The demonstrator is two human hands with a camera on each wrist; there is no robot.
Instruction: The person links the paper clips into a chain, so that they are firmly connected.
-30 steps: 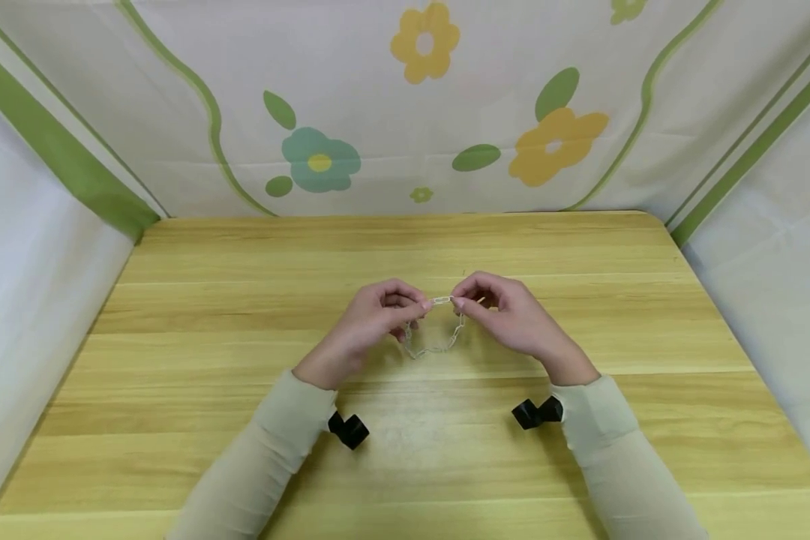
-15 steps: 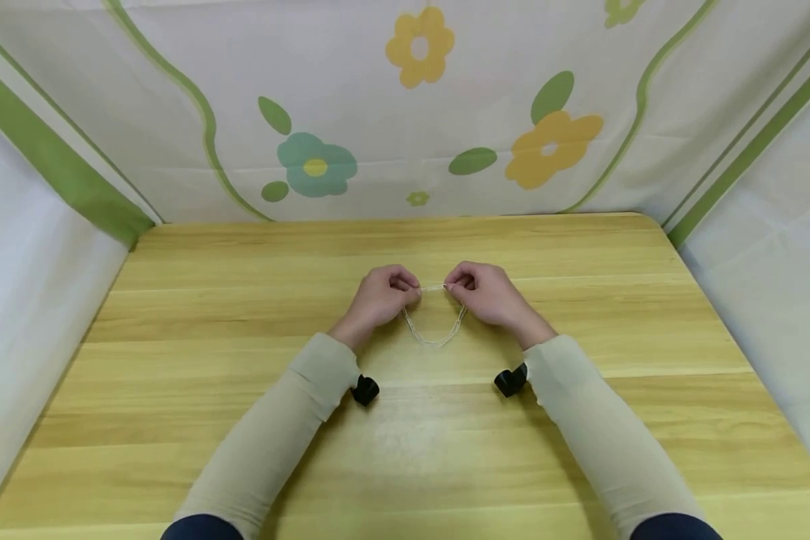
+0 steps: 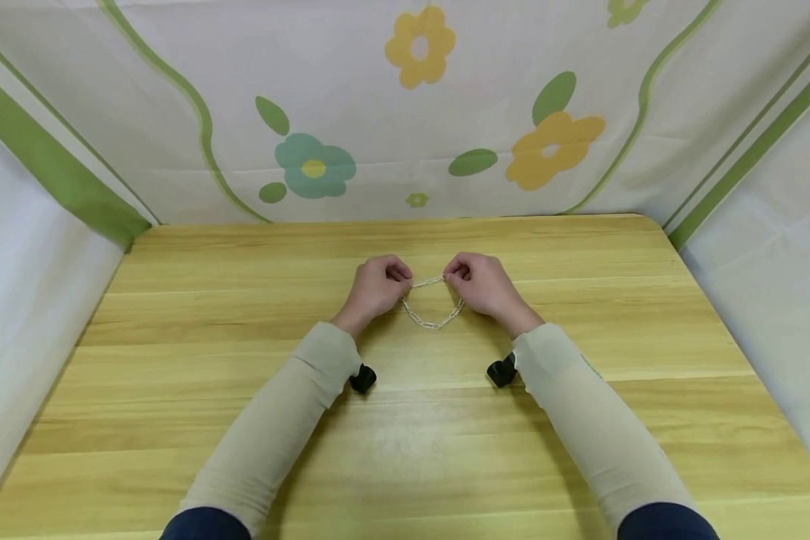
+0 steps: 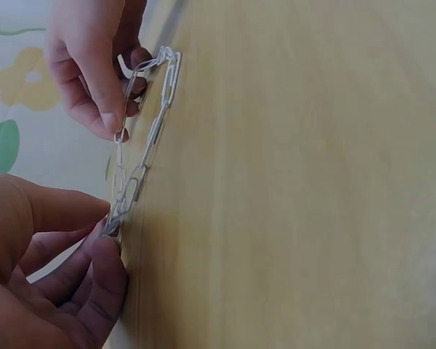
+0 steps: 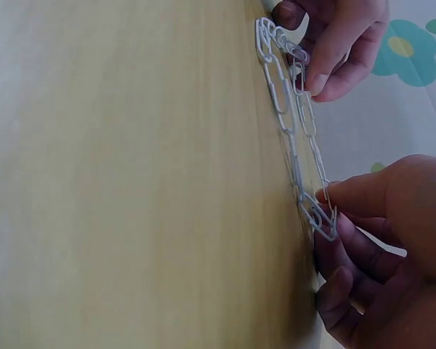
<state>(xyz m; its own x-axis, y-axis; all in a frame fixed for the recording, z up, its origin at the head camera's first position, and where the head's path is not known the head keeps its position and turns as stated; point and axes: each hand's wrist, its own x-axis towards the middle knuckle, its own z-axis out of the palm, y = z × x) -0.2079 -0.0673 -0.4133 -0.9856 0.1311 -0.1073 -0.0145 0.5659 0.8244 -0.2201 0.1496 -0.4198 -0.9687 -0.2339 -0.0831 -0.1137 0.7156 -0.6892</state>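
Observation:
A closed loop of linked white paper clips (image 3: 430, 325) hangs between the two hands, low over the wooden table. My left hand (image 3: 374, 289) pinches it on one side between thumb and fingertips. Opposite, my right hand (image 3: 484, 285) pinches the loop in the same way. A short stretch of clips spans the gap between the fingertips, and the longer part sags toward me in an arc. In the left wrist view the separate clips of the chain (image 4: 158, 125) show clearly. The right wrist view shows the chain (image 5: 280, 98) running from one hand to the other.
The wooden table (image 3: 405, 450) ends at the back against a white curtain (image 3: 371, 97) with flower prints. White cloth also hangs at both sides. Small black wrist cameras (image 3: 363, 379) jut inward from the beige sleeves (image 3: 270, 427).
Both hands have moved farther from me over the table, carrying the paper clip chain with them. The grip on both sides stays pinched, and the head view has shifted slightly.

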